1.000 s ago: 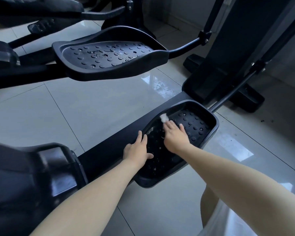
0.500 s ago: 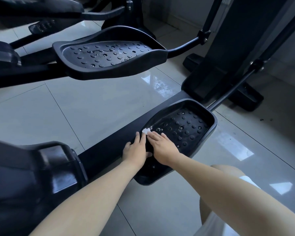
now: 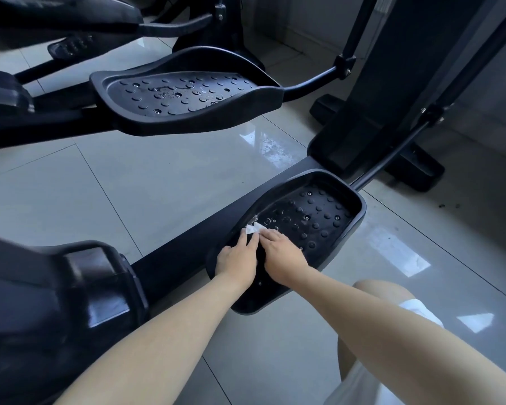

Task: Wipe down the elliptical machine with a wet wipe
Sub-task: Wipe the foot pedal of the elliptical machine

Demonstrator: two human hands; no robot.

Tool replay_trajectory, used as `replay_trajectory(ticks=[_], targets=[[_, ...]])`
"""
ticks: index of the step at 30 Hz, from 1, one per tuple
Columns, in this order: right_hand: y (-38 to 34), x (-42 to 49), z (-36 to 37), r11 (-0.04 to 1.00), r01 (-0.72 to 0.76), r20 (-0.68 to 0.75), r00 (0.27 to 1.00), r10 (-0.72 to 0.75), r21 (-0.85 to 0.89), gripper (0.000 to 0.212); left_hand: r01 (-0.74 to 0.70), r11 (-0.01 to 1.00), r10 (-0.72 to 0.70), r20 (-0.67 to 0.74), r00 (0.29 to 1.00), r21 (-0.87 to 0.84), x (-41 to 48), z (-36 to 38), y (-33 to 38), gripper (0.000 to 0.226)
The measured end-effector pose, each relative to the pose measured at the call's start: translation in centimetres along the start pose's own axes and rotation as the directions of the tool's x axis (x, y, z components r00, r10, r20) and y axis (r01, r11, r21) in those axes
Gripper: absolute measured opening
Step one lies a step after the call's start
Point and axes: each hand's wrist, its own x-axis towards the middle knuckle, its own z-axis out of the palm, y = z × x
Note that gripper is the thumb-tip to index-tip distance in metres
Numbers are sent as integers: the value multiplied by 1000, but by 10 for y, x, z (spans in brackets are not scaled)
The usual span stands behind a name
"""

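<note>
The black elliptical machine fills the view. Its near foot pedal, studded with round bumps, lies low at centre right. My right hand presses a small white wet wipe flat against the pedal's left inner edge; only a corner of the wipe shows past the fingertips. My left hand rests with straight fingers on the pedal's left rim, right beside the right hand. The far pedal sits raised at upper centre, with wet spots on its surface.
Glossy pale floor tiles surround the machine. The black flywheel housing bulks at lower left. The upright post and base foot stand at upper right. My bare knee is at lower right.
My right hand has drawn the wipe back from the pedal's middle to its left inner edge, beside the left hand. The left hand has stayed on the rim.
</note>
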Motion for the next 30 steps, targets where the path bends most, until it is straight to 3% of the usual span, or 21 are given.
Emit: replay_trajectory(ticks=[4, 8, 11, 19, 22, 26, 30], targets=[[24, 14, -10, 978, -186, -50, 982, 182, -90, 62, -20, 1000, 21, 18, 1000, -14, 3, 3, -4, 62], [36, 32, -22, 964, -266, -57, 962, 266, 11, 53, -22, 1000, 22, 24, 999, -14, 3, 4, -5, 64], [23, 34, -19, 977, -210, -62, 975, 212, 25, 41, -23, 1000, 24, 28, 999, -19, 4, 2, -5, 66], [11, 21, 13, 994, -3, -72, 997, 11, 108, 48, -35, 985, 34, -10, 999, -167, 12, 1, -10, 69], [9, 16, 9, 971, -44, -132, 988, 77, 237, 38, -39, 982, 38, -6, 999, -187, 13, -1, -8, 69], [7, 9, -8, 800, -258, -142, 910, 390, 542, 33, -12, 949, 3, -28, 1000, -316, 13, -7, -6, 62], [9, -1, -18, 598, -219, -48, 917, 397, 771, 19, -104, 806, 50, -108, 993, -583, 17, -10, 1, 45]])
